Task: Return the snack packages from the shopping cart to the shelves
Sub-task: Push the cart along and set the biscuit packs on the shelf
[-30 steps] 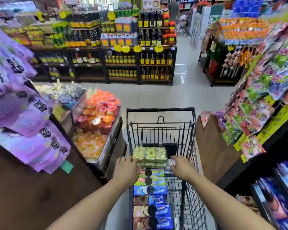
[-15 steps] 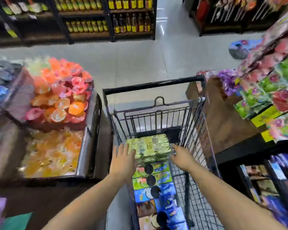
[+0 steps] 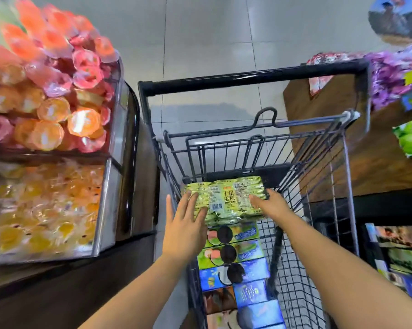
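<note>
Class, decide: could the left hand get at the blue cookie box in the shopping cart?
Probably yes. The blue cookie box lies uncovered in the shopping cart, close to the left hand, which lies flat on the green snack pack.

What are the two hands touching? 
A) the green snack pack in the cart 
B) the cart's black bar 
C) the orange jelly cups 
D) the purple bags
A: the left hand and the right hand both touch the green snack pack, one at each end, as it lies on the cookie boxes in the shopping cart.
</note>
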